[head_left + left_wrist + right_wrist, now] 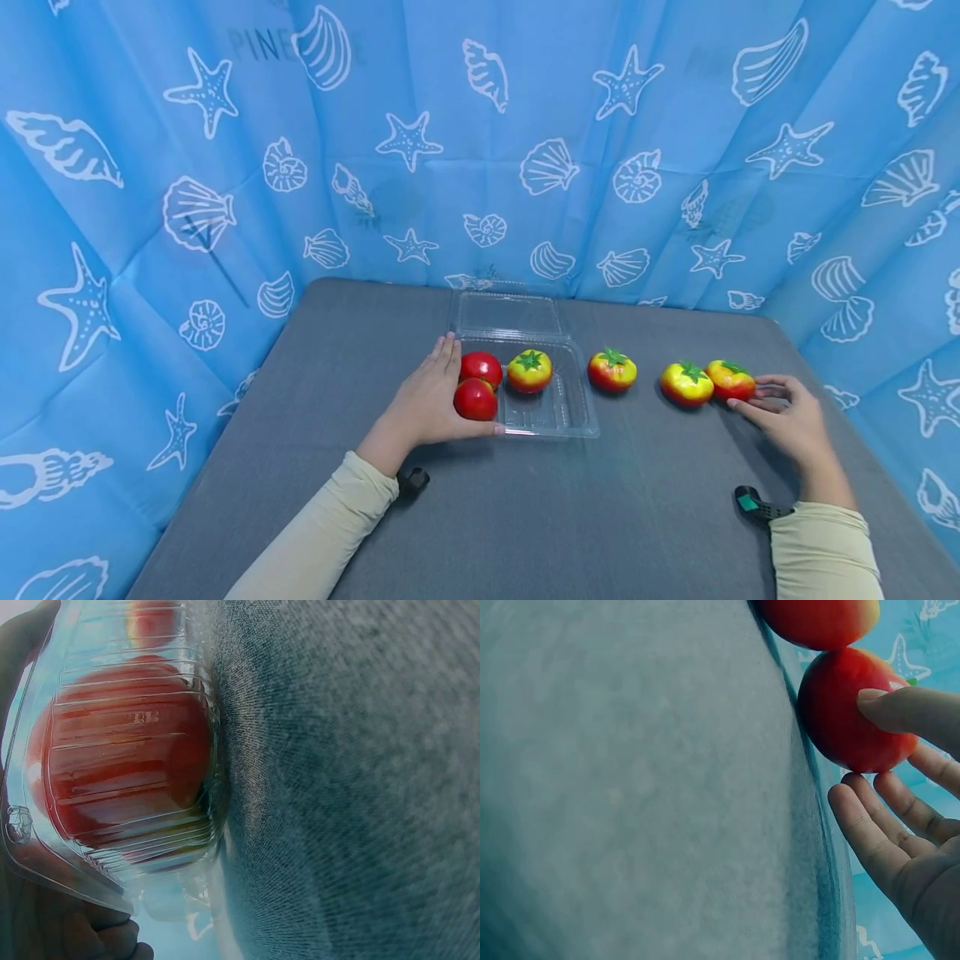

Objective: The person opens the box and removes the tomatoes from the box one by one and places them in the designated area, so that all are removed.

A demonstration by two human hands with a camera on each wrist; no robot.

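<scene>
My left hand (427, 396) holds the left side of an open clear plastic container (585, 408), the thumb along its front edge. Inside it lie two red tomatoes (476, 400) at the left and a yellow-red tomato (529, 375) with a green star-shaped top. Through the container's ribbed wall, the left wrist view shows a red tomato (131, 750). At the right, my right hand (795, 421) pinches the rightmost yellow-red tomato (729, 382). Its thumb (889, 709) lies on the tomato's side in the right wrist view, with fingers around the other side.
Another yellow-red tomato (686, 387) touches the pinched one. A further yellow-red tomato (612, 372) sits just right of the container. The container's lid (508, 313) lies folded back. Behind the grey table (570, 517) hangs a blue shell-patterned curtain (480, 167).
</scene>
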